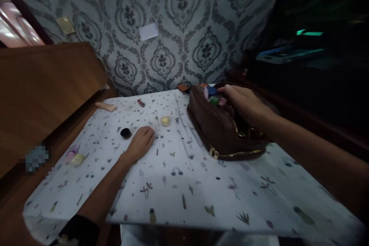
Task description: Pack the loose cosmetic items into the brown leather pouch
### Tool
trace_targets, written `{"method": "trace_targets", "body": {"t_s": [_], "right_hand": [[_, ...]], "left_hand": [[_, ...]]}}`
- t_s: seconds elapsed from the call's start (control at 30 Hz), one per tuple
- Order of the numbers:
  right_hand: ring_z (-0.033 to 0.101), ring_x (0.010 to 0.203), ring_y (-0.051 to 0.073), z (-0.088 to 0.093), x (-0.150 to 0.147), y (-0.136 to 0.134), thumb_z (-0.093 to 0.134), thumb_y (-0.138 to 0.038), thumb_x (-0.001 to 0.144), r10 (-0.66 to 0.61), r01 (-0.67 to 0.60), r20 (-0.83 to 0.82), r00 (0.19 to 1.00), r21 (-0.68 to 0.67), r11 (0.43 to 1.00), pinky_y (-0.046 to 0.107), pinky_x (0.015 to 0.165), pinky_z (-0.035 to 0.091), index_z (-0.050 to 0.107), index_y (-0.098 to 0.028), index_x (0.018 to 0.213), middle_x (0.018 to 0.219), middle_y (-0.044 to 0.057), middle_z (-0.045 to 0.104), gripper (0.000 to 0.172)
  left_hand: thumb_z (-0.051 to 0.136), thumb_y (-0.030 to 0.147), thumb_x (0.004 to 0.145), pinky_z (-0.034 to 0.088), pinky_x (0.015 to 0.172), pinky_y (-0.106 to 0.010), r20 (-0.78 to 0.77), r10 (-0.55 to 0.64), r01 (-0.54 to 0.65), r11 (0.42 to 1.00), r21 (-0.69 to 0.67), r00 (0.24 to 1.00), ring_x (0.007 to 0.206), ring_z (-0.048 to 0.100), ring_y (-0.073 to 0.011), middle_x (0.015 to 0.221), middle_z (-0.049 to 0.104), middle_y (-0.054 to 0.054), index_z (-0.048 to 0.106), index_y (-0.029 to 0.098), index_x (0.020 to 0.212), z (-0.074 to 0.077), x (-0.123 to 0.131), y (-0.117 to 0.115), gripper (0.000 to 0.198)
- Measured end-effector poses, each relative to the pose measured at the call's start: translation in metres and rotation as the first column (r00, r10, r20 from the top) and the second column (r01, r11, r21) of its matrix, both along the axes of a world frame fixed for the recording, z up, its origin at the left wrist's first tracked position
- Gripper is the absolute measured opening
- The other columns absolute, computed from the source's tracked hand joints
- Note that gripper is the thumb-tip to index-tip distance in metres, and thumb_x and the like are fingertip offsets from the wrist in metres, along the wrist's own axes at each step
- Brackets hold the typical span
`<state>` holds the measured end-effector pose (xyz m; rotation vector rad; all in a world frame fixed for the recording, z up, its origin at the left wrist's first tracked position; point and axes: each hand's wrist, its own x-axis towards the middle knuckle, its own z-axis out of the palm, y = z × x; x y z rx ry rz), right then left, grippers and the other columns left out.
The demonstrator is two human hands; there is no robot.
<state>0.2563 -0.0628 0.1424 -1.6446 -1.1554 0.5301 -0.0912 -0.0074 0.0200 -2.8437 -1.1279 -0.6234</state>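
My left hand [142,141] rests on the patterned tablecloth, its fingers curled under and nothing showing in them. Just left of it is a small round black jar [125,133]; a small pale-yellow jar [165,121] stands a little to its right. My right hand [243,100] reaches into the top of an open brown zippered bag [211,123]. Its fingertips are at the edge of a round blue item [212,91]; the other fingers are partly hidden, so a grip cannot be made out. A green item [215,100] and pink pieces also show in the bag's mouth.
The cloth-covered table [173,188] meets a patterned wall. On it lie a beige tube [106,106], a small reddish tube [141,103], and a yellowish item [77,159] beside something purple at the left edge. A wooden panel [49,80] borders the left; the right side is dark.
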Motion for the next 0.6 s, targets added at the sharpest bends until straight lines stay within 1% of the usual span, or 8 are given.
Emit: {"method": "trace_targets", "body": {"t_s": [0.1, 0.2, 0.3, 0.37, 0.43, 0.5, 0.57, 0.6], "right_hand": [[0.064, 0.106, 0.023, 0.002, -0.001, -0.02, 0.043, -0.03, 0.099, 0.043, -0.067, 0.322, 0.946, 0.065, 0.996, 0.037, 0.094, 0.045, 0.069, -0.022, 0.097, 0.107, 0.011, 0.072, 0.028], [0.056, 0.129, 0.025, -0.006, -0.009, -0.036, 0.045, -0.039, 0.098, 0.04, -0.197, 0.506, 0.862, 0.261, 0.945, 0.042, 0.108, 0.042, 0.068, -0.028, 0.105, 0.134, 0.011, 0.064, 0.027], [0.062, 0.122, 0.024, -0.019, -0.031, -0.05, 0.045, -0.04, 0.1, 0.061, -0.357, 0.572, 0.818, 0.423, 0.833, 0.043, 0.106, 0.047, 0.068, -0.026, 0.108, 0.13, 0.011, 0.067, 0.028], [0.067, 0.112, 0.022, -0.029, -0.052, -0.054, 0.047, -0.035, 0.1, 0.162, -0.468, 0.573, 0.803, 0.44, 0.766, 0.04, 0.1, 0.052, 0.068, -0.024, 0.108, 0.119, 0.011, 0.072, 0.025], [0.069, 0.107, 0.023, -0.041, -0.072, -0.051, 0.046, -0.034, 0.1, 0.359, -0.594, 0.546, 0.757, 0.345, 0.727, 0.039, 0.096, 0.054, 0.069, -0.021, 0.105, 0.113, 0.011, 0.073, 0.027], [0.069, 0.105, 0.025, -0.056, -0.091, -0.043, 0.045, -0.037, 0.099, 0.567, -0.676, 0.423, 0.707, 0.171, 0.717, 0.044, 0.096, 0.054, 0.07, -0.019, 0.106, 0.111, 0.012, 0.074, 0.032], [0.07, 0.1, 0.027, -0.073, -0.107, -0.032, 0.05, -0.042, 0.096, 0.716, -0.725, 0.165, 0.678, -0.01, 0.689, 0.046, 0.092, 0.056, 0.071, -0.017, 0.102, 0.104, 0.013, 0.074, 0.033], [0.071, 0.096, 0.026, -0.081, -0.115, -0.026, 0.054, -0.042, 0.094, 0.76, -0.759, -0.027, 0.649, -0.077, 0.646, 0.045, 0.089, 0.057, 0.071, -0.016, 0.098, 0.1, 0.013, 0.074, 0.032]], "left_hand": [[0.04, 0.024, 0.1, 0.041, 0.11, -0.051, -0.1, 0.068, -0.06, 0.995, 0.084, 0.993, 0.121, 0.054, -0.0282, 0.115, 0.063, -0.013, 0.06, 0.017, 0.109, 0.003, -0.004, 0.004, 0.023], [0.043, 0.02, 0.098, 0.032, 0.116, -0.057, -0.161, 0.26, -0.232, 0.957, 0.173, 0.952, 0.131, 0.048, -0.0306, 0.126, 0.061, -0.015, 0.06, 0.017, 0.113, 0.005, -0.014, 0.009, 0.023], [0.043, 0.02, 0.098, 0.032, 0.115, -0.058, -0.18, 0.471, -0.434, 0.876, 0.21, 0.864, 0.136, 0.043, -0.032, 0.138, 0.054, -0.017, 0.059, 0.017, 0.116, 0.0, -0.028, 0.013, 0.024], [0.044, 0.021, 0.098, 0.04, 0.109, -0.054, -0.171, 0.55, -0.519, 0.832, 0.196, 0.818, 0.131, 0.047, -0.0322, 0.137, 0.054, -0.018, 0.059, 0.016, 0.118, -0.003, -0.037, 0.016, 0.025], [0.045, 0.023, 0.098, 0.047, 0.098, -0.048, -0.157, 0.585, -0.561, 0.809, 0.173, 0.796, 0.121, 0.053, -0.0319, 0.13, 0.056, -0.018, 0.06, 0.015, 0.116, -0.006, -0.044, 0.019, 0.025], [0.044, 0.025, 0.098, 0.05, 0.091, -0.045, -0.149, 0.609, -0.591, 0.792, 0.151, 0.779, 0.112, 0.055, -0.031, 0.121, 0.058, -0.018, 0.062, 0.014, 0.113, -0.007, -0.047, 0.022, 0.025], [0.044, 0.026, 0.099, 0.049, 0.09, -0.044, -0.145, 0.624, -0.61, 0.781, 0.136, 0.768, 0.108, 0.055, -0.0301, 0.114, 0.058, -0.017, 0.062, 0.014, 0.111, -0.007, -0.048, 0.025, 0.025], [0.043, 0.026, 0.099, 0.049, 0.09, -0.043, -0.144, 0.631, -0.618, 0.776, 0.129, 0.762, 0.107, 0.055, -0.0298, 0.112, 0.057, -0.016, 0.063, 0.014, 0.11, -0.007, -0.048, 0.026, 0.025]]}}
